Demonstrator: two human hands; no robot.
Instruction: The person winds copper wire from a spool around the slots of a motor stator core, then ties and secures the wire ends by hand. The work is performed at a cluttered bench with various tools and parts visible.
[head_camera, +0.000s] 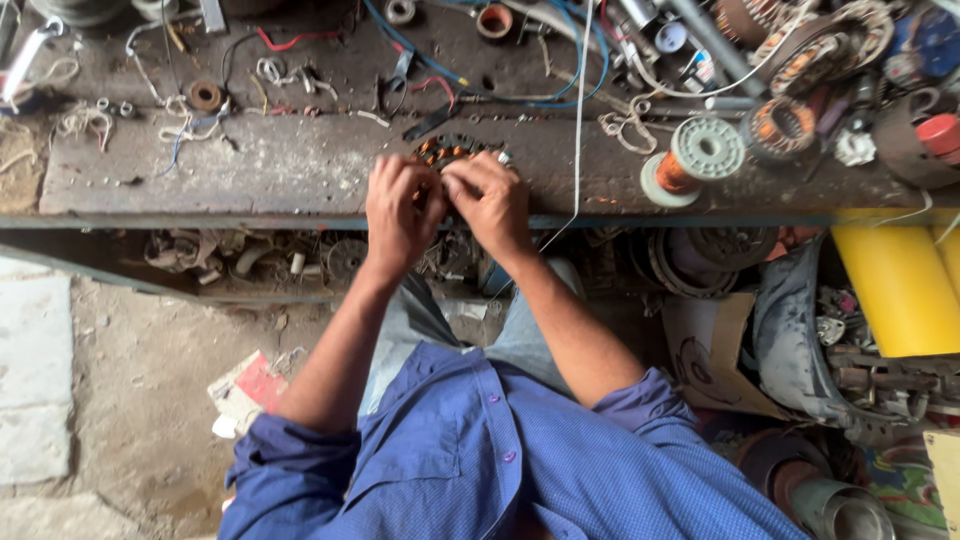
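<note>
A round motor stator with copper windings (447, 149) lies on the worn workbench (280, 175), mostly hidden under my hands. My left hand (398, 208) rests on its near left side with fingers curled over it. My right hand (492, 200) presses on its near right side, fingertips meeting the left hand's over the windings. A thin white wire (578, 120) runs down across the bench just right of my right hand.
A spool of copper wire (690, 160) and other wound stators (782, 128) lie at the right. Loose wires, tape rolls and small parts litter the bench's back. A yellow roll (895, 285) and scrap parts sit below at right; a lower shelf (250, 265) holds junk.
</note>
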